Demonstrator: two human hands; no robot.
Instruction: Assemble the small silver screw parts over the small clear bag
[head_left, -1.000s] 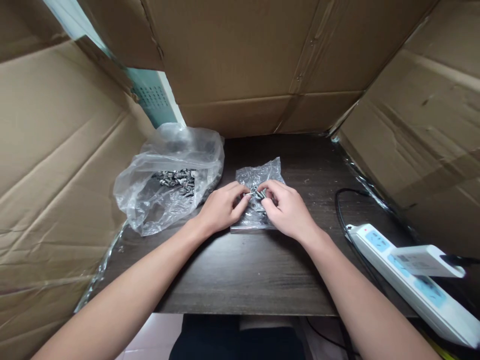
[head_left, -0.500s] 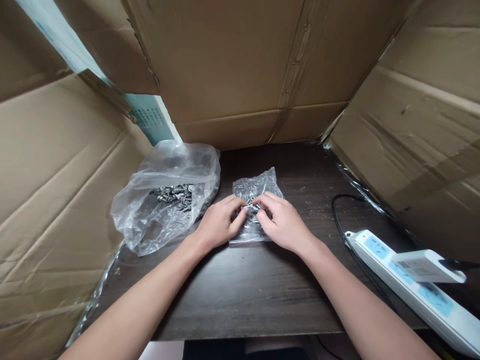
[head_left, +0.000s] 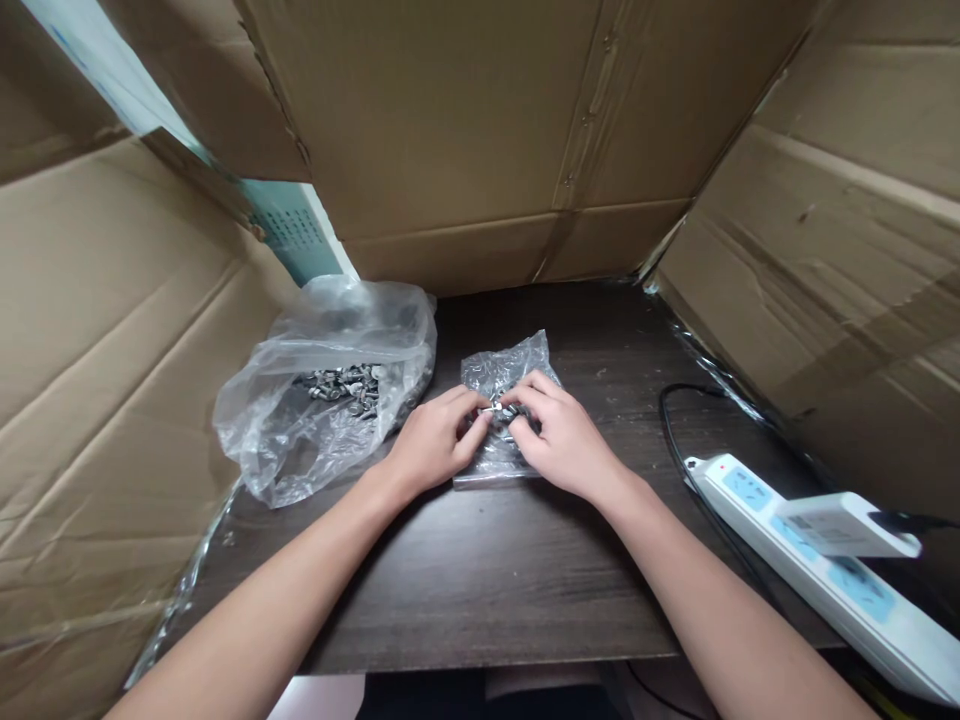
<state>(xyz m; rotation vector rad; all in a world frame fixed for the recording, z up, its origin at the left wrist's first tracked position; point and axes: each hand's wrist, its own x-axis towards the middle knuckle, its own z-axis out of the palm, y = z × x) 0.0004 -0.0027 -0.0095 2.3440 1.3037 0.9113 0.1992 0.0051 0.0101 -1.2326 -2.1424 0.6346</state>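
Observation:
Between thumb and forefinger, my left hand (head_left: 439, 437) pinches a small metal screw (head_left: 493, 408). My right hand (head_left: 559, 432) is beside it, forefinger at the screw's head and thumb a little apart from that finger; whether it grips anything is too small to tell. Under both hands lies a small clear plastic bag (head_left: 504, 370) with metal pieces in or on it, partly hidden by my fingers. A larger clear bag (head_left: 289, 435) stands open on the left, holding a heap of small metal parts (head_left: 352, 388).
Cardboard walls (head_left: 465, 120) enclose the dark wooden table (head_left: 480, 590) at the back and both sides. On the right lies a white power strip (head_left: 832, 570) with a plugged-in white adapter (head_left: 844, 525) and a black cable (head_left: 667, 430).
My right forefinger has lifted slightly and spread from the thumb. The screw in my left fingertips shows more clearly. The whole view has shifted a little.

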